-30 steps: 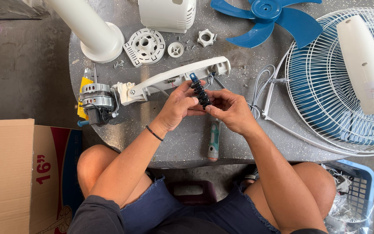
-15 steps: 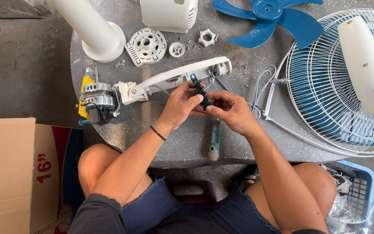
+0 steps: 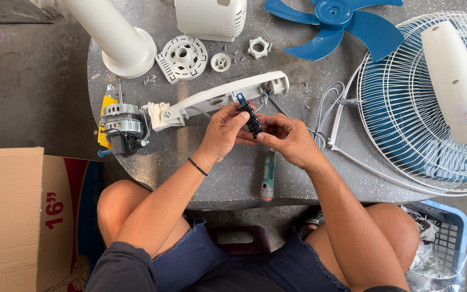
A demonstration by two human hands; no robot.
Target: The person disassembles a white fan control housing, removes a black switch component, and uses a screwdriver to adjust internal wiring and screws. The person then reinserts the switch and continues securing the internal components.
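Two hands meet over the grey round table [image 3: 212, 178], and I see them pinch one small black part with a blue tip [image 3: 251, 118] between them. My left hand [image 3: 224, 131] is curled, thumb and fingers closed on the top of that part. My right hand [image 3: 286, 138] is curled too and holds its lower end. The part sits just in front of the long white fan housing [image 3: 217, 99], and thin wires run from it into that housing. A fan motor [image 3: 121, 127] lies at the left end of the housing, touching it. A green-handled screwdriver [image 3: 267, 176] lies on the table under my hands. Further up the table I see a white stand base [image 3: 119, 38], a round white disc [image 3: 182, 56] and a blue fan blade [image 3: 341, 24]. A wire fan grille [image 3: 406, 124] rests at the right, with a white tube [image 3: 454, 81] on it.
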